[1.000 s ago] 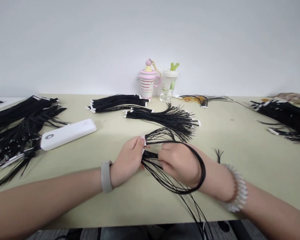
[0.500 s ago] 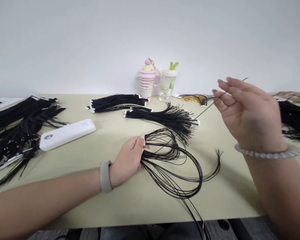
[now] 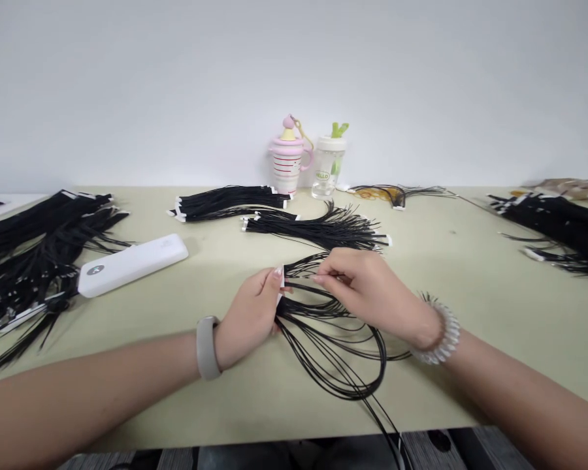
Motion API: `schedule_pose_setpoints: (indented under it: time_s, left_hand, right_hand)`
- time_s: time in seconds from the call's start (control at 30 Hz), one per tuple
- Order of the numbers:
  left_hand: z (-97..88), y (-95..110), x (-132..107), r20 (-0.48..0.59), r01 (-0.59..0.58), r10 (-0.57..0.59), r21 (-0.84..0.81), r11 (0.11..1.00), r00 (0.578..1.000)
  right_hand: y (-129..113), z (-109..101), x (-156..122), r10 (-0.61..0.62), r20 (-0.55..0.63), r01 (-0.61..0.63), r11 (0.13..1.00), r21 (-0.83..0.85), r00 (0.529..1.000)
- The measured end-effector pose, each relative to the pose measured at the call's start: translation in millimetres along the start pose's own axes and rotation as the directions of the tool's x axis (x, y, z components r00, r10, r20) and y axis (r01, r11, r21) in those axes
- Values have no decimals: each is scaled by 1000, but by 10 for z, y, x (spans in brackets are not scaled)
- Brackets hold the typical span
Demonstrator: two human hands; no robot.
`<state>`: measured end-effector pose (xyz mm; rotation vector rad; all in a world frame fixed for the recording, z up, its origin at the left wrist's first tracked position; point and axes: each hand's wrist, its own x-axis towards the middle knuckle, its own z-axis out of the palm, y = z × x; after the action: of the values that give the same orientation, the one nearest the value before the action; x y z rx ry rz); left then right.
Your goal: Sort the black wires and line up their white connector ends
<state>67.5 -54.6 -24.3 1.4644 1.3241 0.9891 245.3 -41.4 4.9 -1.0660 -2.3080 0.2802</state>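
Observation:
My left hand rests on the pale green table and pinches the white-tagged end of a bunch of thin black cords. The cords loop out to the right and trail off the table's front edge. My right hand is low over the same bunch, just right of the left hand. Its thumb and forefinger are pressed together on a cord close to the tagged end. A grey band sits on my left wrist, and a clear beaded bracelet on my right.
Bundles of black cords lie at the left, centre back, behind the hands and at the right. A white oblong device lies left of centre. A pink cup and a clear bottle stand by the wall.
My right hand pulled a single cord up and away to the right, then came back down to the bunch at my left hand. The left hand stayed put.

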Motion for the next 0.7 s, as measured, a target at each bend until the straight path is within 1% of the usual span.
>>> schedule_pose_setpoints:
  time_s: [0.1,0.2,0.33,0.7]
  left_hand:
    - [-1,-3,0,1,-31,31,20,999,1000]
    - [-2,-17,1,18,-55,54,42,998,998]
    - [-4,-30,2,28,-60,58,55,997,998]
    - [-6,-33,-10,83,-81,78,44,996,994]
  right_hand:
    - [6,42,6,7,43,-7,1000,-11,999]
    - [-22,85,14,8,32,-7,1000,-19,999]
    - [-70,137,20,9,13,-8,1000,-19,1000]
    - [-69,136,37,45,33,-47,998,48,998]
